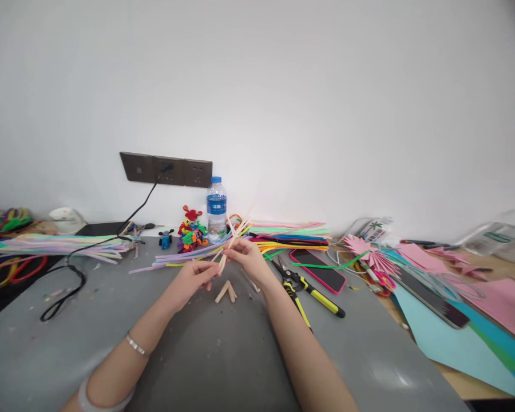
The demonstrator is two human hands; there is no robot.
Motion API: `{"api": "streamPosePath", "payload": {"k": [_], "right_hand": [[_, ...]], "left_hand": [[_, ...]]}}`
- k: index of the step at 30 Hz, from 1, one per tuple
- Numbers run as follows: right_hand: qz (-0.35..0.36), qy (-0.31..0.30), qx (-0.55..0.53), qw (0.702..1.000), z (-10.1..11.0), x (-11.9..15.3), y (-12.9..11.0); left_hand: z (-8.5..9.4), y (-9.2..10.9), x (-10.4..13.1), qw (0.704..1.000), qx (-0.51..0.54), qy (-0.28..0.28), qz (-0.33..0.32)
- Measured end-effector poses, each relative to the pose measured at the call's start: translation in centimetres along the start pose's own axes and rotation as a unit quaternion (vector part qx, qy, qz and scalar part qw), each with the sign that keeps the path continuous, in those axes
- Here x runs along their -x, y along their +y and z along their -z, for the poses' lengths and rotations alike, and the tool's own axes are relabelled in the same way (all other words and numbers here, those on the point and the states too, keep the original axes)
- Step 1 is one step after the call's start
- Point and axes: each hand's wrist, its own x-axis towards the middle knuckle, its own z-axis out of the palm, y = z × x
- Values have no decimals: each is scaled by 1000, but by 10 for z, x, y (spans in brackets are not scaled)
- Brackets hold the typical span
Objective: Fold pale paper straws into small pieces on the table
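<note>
Cream-coloured pipe cleaners (239,229) rise in a crossing bunch from between my two hands, above the middle of the table. My left hand (200,276) pinches the bent lower part of the bunch. Just to the right and slightly higher, my right hand (245,256) has its fingers closed on the same pipe cleaners. Exactly where the strands cross is partly hidden by the fingers. Below the hands, a folded cream pipe-cleaner piece (226,290) lies on the grey table mat (214,355), shaped like an upside-down V.
Yellow-handled pliers (320,297) and a pink-cased phone (321,270) lie right of my right arm. Behind stand a water bottle (217,213) and small pipe-cleaner figures (191,232). A black cable (141,206) crosses the left side. Coloured paper (459,349) covers the right.
</note>
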Motion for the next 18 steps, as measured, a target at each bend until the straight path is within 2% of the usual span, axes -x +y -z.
{"api": "streamPosePath", "payload": {"k": [4,7,11,18], "right_hand": [[12,17,4,1000,-2,0,-1],[19,20,23,999,-4,0,1],[27,30,31,999,-5,-1,3],[25,52,20,998,-7,-1,4]], "left_hand": [[-2,1,-1,983,-160,42,-86],[-6,2,0,966,-230,34,-109],[-9,3,2,962,-240,19,-130],[-7,1,2,954,-233,51,-182]]}}
